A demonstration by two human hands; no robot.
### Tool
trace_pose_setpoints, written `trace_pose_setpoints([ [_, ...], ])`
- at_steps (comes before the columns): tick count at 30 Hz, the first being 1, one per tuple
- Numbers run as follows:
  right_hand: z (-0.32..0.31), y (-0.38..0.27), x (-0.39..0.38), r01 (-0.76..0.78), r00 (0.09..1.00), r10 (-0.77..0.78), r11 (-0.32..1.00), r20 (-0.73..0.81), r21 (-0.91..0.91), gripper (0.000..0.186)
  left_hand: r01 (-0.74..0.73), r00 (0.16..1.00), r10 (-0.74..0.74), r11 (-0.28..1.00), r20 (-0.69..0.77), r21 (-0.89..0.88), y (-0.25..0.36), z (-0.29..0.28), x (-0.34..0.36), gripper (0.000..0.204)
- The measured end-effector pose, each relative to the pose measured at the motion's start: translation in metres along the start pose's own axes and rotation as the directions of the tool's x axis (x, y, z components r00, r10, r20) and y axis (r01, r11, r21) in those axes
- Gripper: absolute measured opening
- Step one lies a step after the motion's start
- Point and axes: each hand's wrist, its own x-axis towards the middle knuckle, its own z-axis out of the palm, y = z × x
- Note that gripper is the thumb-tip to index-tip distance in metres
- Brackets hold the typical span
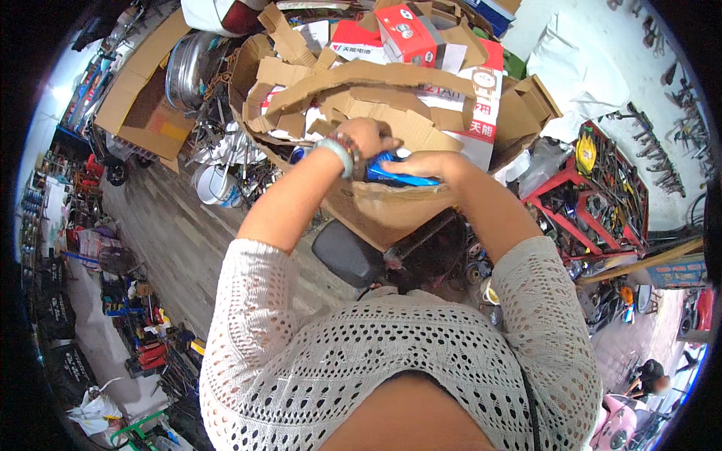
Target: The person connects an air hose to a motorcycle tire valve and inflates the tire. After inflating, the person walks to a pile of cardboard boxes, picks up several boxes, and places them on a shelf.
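Observation:
A large open cardboard box (pixel 398 218) filled with torn cardboard (pixel 353 79) stands in front of me, with a red box (pixel 406 34) on top of the pile. My left hand (pixel 365 139), a bracelet at its wrist, is curled over the blue item near the box's front; what its fingers hold is hidden. My right hand (pixel 430 164) grips that glossy blue item (pixel 402 177) from the right, thumb over it. The blue item lies just inside the front edge, against torn cardboard; its far part is hidden by my hands.
A dark seat (pixel 342 252) is below the box. Flattened cartons (pixel 143 105) and a white bucket (pixel 214 184) stand left, beside the wooden-look floor (pixel 154 225). A red tool rack (pixel 587 214) is right. A person (pixel 647 379) is beside a pink scooter (pixel 613 425) at lower right.

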Motion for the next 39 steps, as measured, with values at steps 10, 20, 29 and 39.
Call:
trace_pose_setpoints([
  [10,-0.039,0.011,-0.035,0.3,0.94,-0.314,0.947,-0.135,-0.113,0.043,-0.458,0.866,0.453,0.888,-0.212,0.027,0.014,0.033,-0.029,0.049],
  [20,-0.197,-0.032,0.016,-0.083,0.437,-0.055,0.991,-0.898,-0.101,0.064,-0.152,0.957,0.098,0.971,0.274,0.184,0.041,0.065,-0.011,0.103],
  [29,-0.194,0.017,-0.066,0.635,0.209,-0.084,0.77,-0.974,0.07,0.064,-0.278,0.808,0.161,0.952,-0.566,-0.125,0.038,0.012,-0.073,0.033],
  [39,-0.055,0.043,-0.231,0.956,0.149,-0.023,0.257,-0.989,0.138,0.063,-0.622,0.776,0.146,0.02,-0.613,-0.783,0.131,-0.066,-0.036,0.09],
])
